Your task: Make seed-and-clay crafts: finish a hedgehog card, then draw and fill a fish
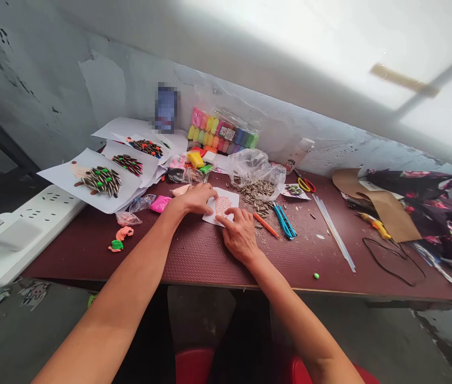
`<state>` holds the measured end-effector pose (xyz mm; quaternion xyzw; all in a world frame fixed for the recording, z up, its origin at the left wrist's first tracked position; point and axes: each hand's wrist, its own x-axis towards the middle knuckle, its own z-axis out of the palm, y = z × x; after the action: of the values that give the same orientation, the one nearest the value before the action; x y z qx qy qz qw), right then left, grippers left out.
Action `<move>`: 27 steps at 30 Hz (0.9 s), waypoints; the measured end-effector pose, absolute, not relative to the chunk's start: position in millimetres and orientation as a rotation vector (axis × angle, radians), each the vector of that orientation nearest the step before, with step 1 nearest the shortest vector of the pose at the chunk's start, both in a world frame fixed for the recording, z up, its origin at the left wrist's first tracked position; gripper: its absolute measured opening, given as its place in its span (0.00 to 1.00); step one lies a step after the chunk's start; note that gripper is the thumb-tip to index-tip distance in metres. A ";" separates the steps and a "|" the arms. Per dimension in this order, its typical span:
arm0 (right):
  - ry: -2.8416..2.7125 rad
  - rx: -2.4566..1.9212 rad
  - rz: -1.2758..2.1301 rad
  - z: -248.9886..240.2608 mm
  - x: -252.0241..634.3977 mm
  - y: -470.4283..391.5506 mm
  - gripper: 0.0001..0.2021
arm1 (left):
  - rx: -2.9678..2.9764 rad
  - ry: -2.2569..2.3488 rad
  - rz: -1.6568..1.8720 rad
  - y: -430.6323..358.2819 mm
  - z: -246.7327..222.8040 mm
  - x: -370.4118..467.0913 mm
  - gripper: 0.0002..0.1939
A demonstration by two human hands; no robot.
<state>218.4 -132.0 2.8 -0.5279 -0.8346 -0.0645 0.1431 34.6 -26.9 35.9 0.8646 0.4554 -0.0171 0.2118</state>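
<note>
A small white paper card (230, 196) lies on the table in front of me, bearing a flat peach clay shape (222, 206) with a textured surface. My left hand (198, 199) holds the card at its left side, fingers bent over the edge. At the lower right, my right hand (238, 231) has its bent fingertips on the card, touching the rim of the clay. Just right of the card, a pile of striped sunflower seeds (255, 192) spills from a clear plastic bag (252, 164). An orange pen-like stick (266, 225) and a blue utility knife (285, 220) lie beside my right hand.
Seed-covered hedgehog pictures (103, 181) on white paper lie left, near a white power strip (29, 226). Colored clay packs (223, 130) stand at the wall. Scissors (306, 184), clear glue sticks (333, 232) and a yellow glue gun (377, 226) lie right.
</note>
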 end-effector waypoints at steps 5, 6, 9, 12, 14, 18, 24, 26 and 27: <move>-2.437 -1.503 -0.189 3.0 218.1 -132.2 0.16 | 2.407 1.268 -0.045 -26.0 34.5 34.4 0.28; -2.434 -1.504 -0.183 3.0 218.2 -132.2 0.15 | 2.406 1.268 -0.045 -25.9 34.3 34.4 0.28; -2.351 -1.563 -0.175 2.1 219.4 -131.9 0.15 | 2.403 1.274 -0.048 -25.9 34.4 34.4 0.28; -2.284 -1.639 -0.191 1.2 221.1 -131.6 0.14 | 2.398 1.274 -0.050 -25.9 35.0 34.4 0.29; -2.294 -1.651 -0.203 1.4 221.3 -131.8 0.12 | 2.396 1.266 -0.049 -26.0 35.4 34.3 0.29; -2.344 -1.635 -0.231 3.0 219.9 -132.7 0.12 | 2.387 1.267 -0.047 -25.9 35.2 34.2 0.29; -2.397 -1.631 -0.255 1.8 219.3 -132.9 0.13 | 2.395 1.266 -0.040 -24.7 33.0 33.7 0.29; -2.369 -1.635 -0.239 1.3 220.0 -133.0 0.13 | 2.396 1.267 -0.043 -24.5 32.9 33.4 0.29; -2.347 -1.641 -0.231 1.2 220.3 -133.1 0.14 | 2.396 1.267 -0.044 -24.5 33.0 33.3 0.29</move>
<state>220.3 -133.1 1.2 -0.5660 -0.8095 -0.0797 0.1341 33.3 -24.5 33.0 0.8635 0.4566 -0.0158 0.2138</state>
